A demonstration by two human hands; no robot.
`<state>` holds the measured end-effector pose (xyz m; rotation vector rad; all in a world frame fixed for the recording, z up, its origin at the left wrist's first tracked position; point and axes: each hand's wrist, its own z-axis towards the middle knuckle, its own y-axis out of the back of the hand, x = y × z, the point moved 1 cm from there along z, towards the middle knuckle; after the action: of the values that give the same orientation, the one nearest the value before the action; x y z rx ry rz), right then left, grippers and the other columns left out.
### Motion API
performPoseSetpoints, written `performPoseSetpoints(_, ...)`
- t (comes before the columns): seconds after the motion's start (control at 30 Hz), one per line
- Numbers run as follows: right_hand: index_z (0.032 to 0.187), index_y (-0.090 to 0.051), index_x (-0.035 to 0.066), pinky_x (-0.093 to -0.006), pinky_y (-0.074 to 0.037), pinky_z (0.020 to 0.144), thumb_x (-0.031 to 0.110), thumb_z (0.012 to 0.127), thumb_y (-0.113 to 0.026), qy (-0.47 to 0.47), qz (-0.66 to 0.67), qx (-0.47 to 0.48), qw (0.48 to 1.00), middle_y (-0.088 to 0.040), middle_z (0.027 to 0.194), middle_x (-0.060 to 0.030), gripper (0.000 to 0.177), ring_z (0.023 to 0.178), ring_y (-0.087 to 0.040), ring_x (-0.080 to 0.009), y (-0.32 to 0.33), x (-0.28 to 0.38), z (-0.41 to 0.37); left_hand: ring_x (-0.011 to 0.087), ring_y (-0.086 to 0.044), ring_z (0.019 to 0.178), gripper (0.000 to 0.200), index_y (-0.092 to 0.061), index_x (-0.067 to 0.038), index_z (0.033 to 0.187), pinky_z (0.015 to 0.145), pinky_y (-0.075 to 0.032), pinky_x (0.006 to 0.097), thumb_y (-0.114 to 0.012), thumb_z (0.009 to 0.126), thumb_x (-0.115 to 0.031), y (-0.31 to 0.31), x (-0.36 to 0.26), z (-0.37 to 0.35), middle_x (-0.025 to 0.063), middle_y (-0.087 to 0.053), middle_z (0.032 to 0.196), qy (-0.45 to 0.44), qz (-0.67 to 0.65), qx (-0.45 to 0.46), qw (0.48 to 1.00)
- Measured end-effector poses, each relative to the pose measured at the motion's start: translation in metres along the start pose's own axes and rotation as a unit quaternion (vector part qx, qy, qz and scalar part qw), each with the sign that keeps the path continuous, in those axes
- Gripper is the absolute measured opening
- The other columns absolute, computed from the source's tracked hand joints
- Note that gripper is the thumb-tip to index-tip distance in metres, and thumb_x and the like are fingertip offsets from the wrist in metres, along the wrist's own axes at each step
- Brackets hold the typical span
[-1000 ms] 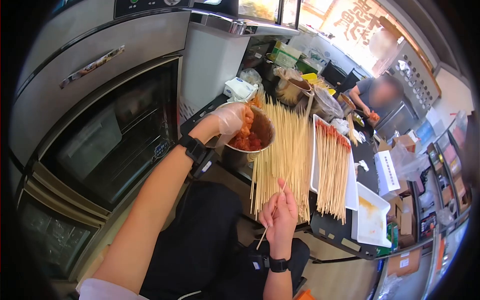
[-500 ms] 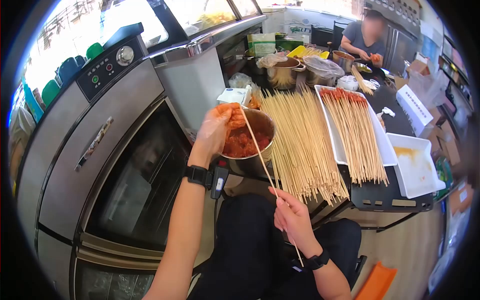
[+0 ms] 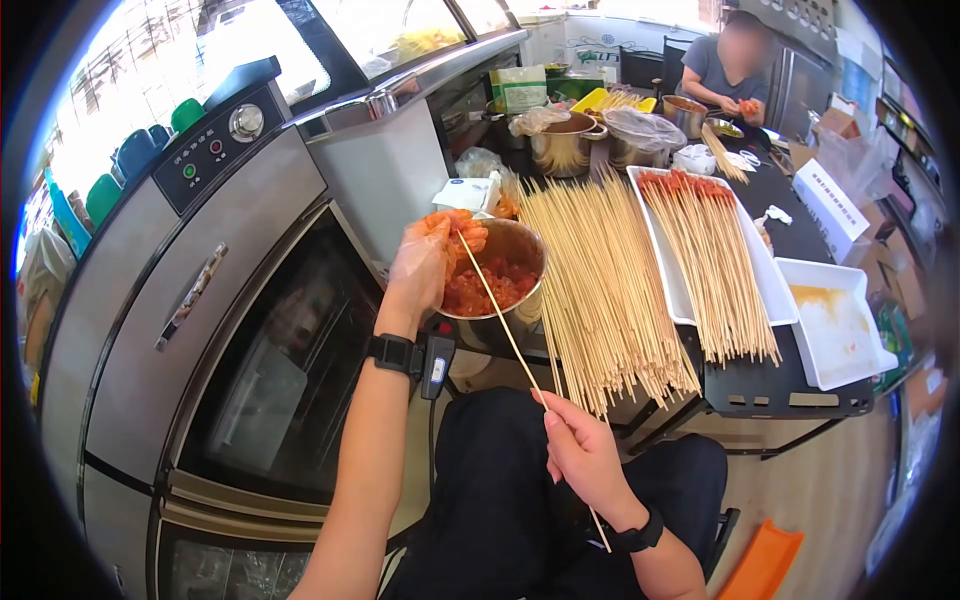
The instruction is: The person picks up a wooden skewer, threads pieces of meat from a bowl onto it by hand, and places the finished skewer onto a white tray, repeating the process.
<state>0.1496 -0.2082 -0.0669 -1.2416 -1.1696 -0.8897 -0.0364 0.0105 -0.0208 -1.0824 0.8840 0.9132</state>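
My left hand [image 3: 432, 255], in a clear glove stained red, is closed on pieces of red meat [image 3: 468, 232] above the left rim of a metal pot [image 3: 528, 238]. Red marinated meat [image 3: 490, 288] lies inside the pot. My right hand [image 3: 582, 450] grips a long wooden skewer [image 3: 508, 335] near its lower part. The skewer slants up to the left, with its top end at the meat in my left hand. Right of the pot lies a wide pile of bare skewers [image 3: 610, 290]. Skewers tipped with red meat [image 3: 715, 270] rest on a white tray [image 3: 768, 290].
A stained white tray [image 3: 835, 335] stands at the table's right edge. Farther back are metal pots [image 3: 565, 150], a yellow tray [image 3: 592, 100] and a white box [image 3: 468, 195]. Another person [image 3: 728, 70] sits at the far end. A steel cabinet [image 3: 250, 330] stands at left.
The skewer's top end has moved down and left, into the meat at my left hand. My right hand has shifted slightly lower, and the view has moved a little.
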Motion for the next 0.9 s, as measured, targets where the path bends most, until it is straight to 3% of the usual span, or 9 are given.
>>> performPoseSetpoints(0.43, 0.118, -0.052, 0.000, -0.0187, -0.030, 0.045, 0.011, 0.092, -0.045, 0.041, -0.079, -0.038, 0.995, -0.042, 0.056, 0.0043, 0.029, 0.049, -0.035, -0.0005, -0.0053, -0.0026, -0.0018, 0.0172, -0.056, 0.069, 0.019, -0.051, 0.009, 0.099, 0.068, -0.050, 0.0282, -0.038, 0.093, -0.004, -0.0099, -0.0053, -0.0045, 0.0126, -0.056, 0.084, 0.018, -0.015, -0.010, 1.000)
performPoseSetpoints(0.63, 0.117, -0.053, 0.001, -0.0208, -0.031, 0.045, 0.011, 0.091, -0.046, 0.038, -0.123, -0.047, 0.991, -0.042, 0.055, 0.0014, 0.028, 0.050, -0.036, -0.0022, -0.0038, 0.0026, -0.0033, 0.0155, -0.055, 0.066, 0.018, -0.052, 0.009, 0.098, 0.065, -0.050, 0.0260, -0.041, 0.092, -0.004, -0.0066, -0.0014, -0.0029, 0.0111, -0.057, 0.080, 0.036, 0.016, -0.010, 0.999)
performPoseSetpoints(0.9, 0.116, -0.053, 0.002, -0.0234, -0.032, 0.044, 0.012, 0.090, -0.047, 0.104, -0.194, -0.062, 0.973, -0.042, 0.052, -0.0041, 0.028, 0.046, -0.038, -0.0051, -0.0034, 0.0036, -0.0026, 0.0162, -0.057, 0.067, 0.018, -0.052, 0.009, 0.098, 0.066, -0.051, 0.0265, -0.041, 0.092, -0.005, -0.0081, -0.0036, -0.0045, 0.0116, -0.057, 0.079, 0.014, 0.016, -0.035, 0.999)
